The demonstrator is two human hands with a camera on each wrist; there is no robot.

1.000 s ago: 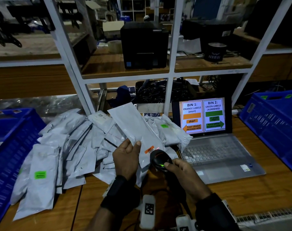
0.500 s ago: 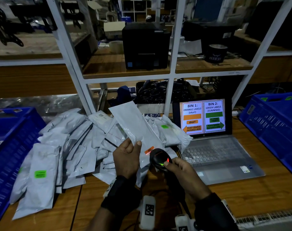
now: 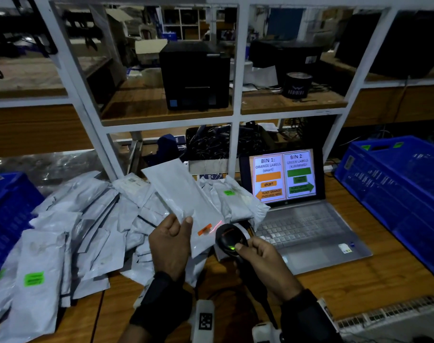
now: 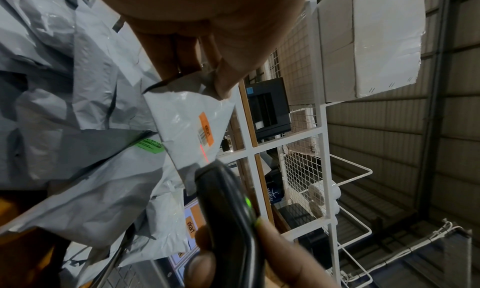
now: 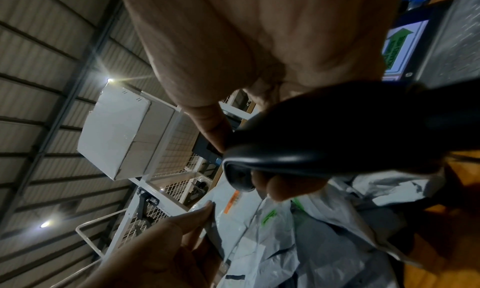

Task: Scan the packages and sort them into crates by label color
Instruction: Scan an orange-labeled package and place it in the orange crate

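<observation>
Scan: the left hand is pinching a grey package by its lower edge, thumb on the front, holding it tilted above the pile of packages on the counter.
Scanner: the right hand is wrapping its fingers round a black barcode scanner, nose pointing at the package's orange label.
Change: a second ago the scanner's lamp was glowing green, half a second ago it was showing red as well; now it is glowing green alone, and the red beam is falling just beside the label, not squarely across it.
Meaning: the read is probably just completing or being retried; which cannot be told from the lamp.
Wrist view: the left wrist camera is showing the beam below the label's barcode.
Guide: the laptop screen is assigning orange labels to bin 1, arrow pointing left.
Destination: the blue crate at the left edge is likely next for this package; a second blue crate is standing at the right.
Backlog: many packages are waiting, green labels showing among them.
</observation>
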